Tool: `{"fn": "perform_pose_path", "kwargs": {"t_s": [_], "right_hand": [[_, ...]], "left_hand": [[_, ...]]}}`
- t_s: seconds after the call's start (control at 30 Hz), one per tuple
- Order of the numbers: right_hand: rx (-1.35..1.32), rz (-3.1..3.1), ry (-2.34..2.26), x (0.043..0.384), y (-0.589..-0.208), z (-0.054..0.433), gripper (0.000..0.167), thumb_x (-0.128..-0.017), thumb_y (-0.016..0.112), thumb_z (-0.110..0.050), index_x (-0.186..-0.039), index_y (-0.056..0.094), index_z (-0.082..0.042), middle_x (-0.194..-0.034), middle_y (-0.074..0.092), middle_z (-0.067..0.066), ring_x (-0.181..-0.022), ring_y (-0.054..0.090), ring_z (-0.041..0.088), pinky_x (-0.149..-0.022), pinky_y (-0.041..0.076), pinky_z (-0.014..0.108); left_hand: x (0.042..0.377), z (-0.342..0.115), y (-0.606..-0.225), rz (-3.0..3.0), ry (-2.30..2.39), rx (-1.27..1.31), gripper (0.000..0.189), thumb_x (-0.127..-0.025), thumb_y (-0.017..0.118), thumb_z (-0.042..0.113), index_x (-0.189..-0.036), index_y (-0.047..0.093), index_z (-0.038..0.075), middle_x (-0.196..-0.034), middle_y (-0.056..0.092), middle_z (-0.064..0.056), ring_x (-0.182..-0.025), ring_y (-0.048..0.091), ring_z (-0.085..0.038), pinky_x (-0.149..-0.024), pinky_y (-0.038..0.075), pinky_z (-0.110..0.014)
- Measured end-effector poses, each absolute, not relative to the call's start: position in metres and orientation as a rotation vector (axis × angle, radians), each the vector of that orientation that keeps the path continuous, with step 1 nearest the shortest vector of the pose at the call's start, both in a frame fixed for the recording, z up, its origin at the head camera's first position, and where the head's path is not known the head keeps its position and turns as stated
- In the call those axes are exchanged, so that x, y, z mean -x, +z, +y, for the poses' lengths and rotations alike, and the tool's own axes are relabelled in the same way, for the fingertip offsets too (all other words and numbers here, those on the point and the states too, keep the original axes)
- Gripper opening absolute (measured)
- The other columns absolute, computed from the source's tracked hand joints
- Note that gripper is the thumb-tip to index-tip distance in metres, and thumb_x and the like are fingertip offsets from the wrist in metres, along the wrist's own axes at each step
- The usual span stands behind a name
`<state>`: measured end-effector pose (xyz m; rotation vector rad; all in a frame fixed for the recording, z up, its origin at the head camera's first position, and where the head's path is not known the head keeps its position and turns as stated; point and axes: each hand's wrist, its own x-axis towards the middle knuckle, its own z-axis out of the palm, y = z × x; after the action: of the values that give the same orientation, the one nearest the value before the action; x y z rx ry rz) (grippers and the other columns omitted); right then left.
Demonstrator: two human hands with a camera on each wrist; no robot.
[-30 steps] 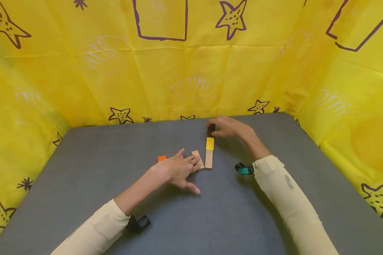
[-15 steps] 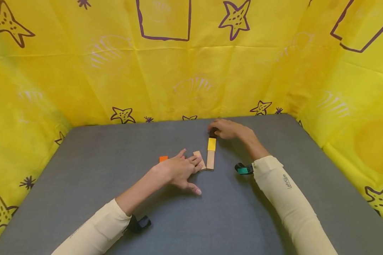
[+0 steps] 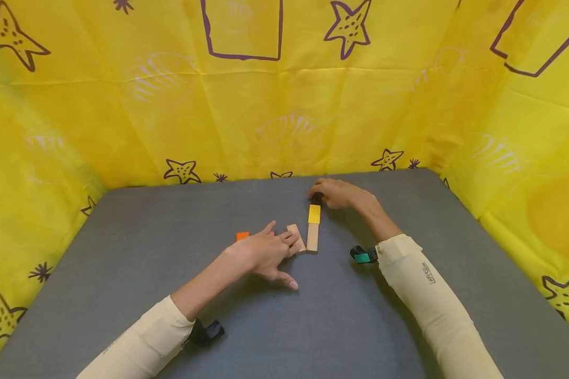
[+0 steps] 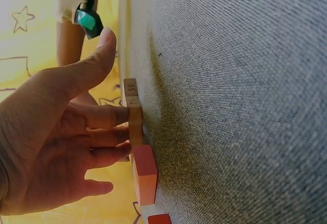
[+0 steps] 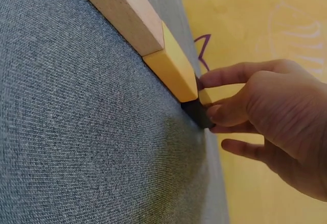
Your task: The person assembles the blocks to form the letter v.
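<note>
My right hand (image 3: 336, 193) pinches a black block (image 5: 196, 113) between thumb and fingers, at the far end of a yellow block (image 3: 314, 214). The yellow block lies end to end with a plain wooden block (image 3: 312, 238), so the three form a line running away from me. My left hand (image 3: 267, 253) is spread, its fingertips on a second wooden block (image 3: 294, 231) that slants toward the line's near end. In the left wrist view, small numbers mark the ends of the wooden blocks. A pink block (image 4: 146, 174) lies beside the left fingers, mostly hidden in the head view.
An orange block (image 3: 242, 236) lies left of the left hand, partly covered by it. All the blocks are on a grey cloth-covered table (image 3: 313, 326). Yellow patterned curtains (image 3: 237, 116) rise behind the table and at both sides.
My right hand has drawn slightly nearer to the yellow block, and less of the black block shows now. The left hand stays on the slanted wooden block.
</note>
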<state>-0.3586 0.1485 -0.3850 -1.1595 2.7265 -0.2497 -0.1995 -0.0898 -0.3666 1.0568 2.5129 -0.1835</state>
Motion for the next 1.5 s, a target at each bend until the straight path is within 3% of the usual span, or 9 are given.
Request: {"fn": "perform_pose_path", "kwargs": {"t_s": [1.07, 1.5], "right_hand": [[1.205, 2.684, -0.306, 0.3588, -0.3854, 0.1477, 0.042, -0.098, 0.049, 0.011, -0.133, 0.069, -0.003, -0.138, 0.062, 0.021, -0.128, 0.059, 0.038, -0.112, 0.05, 0.054], [1.228, 2.689, -0.251, 0.359, -0.3854, 0.1514, 0.044, -0.098, 0.053, 0.011, -0.133, 0.07, -0.011, -0.14, 0.061, 0.017, -0.129, 0.058, 0.037, -0.108, 0.052, 0.055]], "left_hand": [[0.1987, -0.0902, -0.3659, 2.514, -0.193, -1.063, 0.102, -0.09, 0.06, 0.077, -0.165, 0.03, 0.015, -0.177, 0.019, -0.007, -0.165, 0.017, -0.023, -0.134, 0.005, -0.062], [0.1983, -0.0895, -0.3654, 2.516, -0.192, -1.056, 0.101, -0.09, 0.06, 0.077, -0.165, 0.03, 0.016, -0.177, 0.019, -0.008, -0.165, 0.018, -0.024, -0.134, 0.005, -0.061]]}}
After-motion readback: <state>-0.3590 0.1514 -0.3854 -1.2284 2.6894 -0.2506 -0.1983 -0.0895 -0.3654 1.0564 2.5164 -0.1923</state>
